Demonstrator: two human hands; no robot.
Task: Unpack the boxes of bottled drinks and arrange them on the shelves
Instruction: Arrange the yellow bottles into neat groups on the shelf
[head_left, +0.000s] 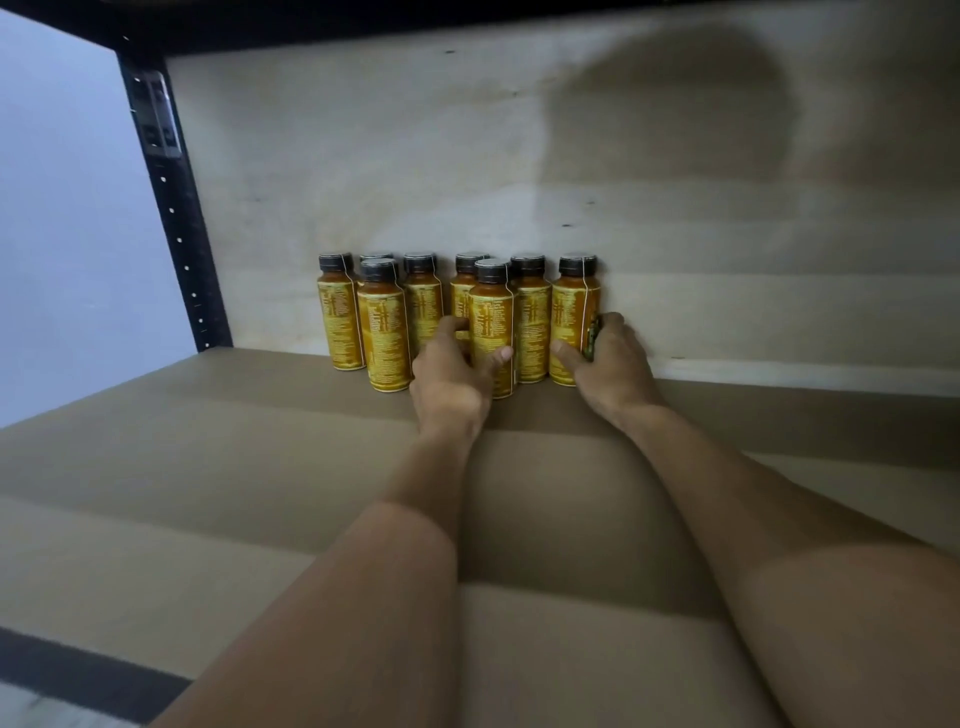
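Several yellow-labelled drink bottles with dark caps stand upright in a cluster at the back of the shelf board (208, 467). My left hand (452, 374) grips the lower part of a front-row bottle (491, 312) near the middle, thumb on its front. My right hand (608, 358) grips the rightmost bottle (571, 306) low down, fingers curled round its right side. Both bottles stand on the board. Another front-row bottle (383, 327) stands to the left, untouched.
A black perforated upright post (171, 208) marks the shelf's left rear corner, with a pale wall to its left. A light wooden back panel (623, 182) closes the rear. The dark underside of an upper shelf (363, 21) runs overhead.
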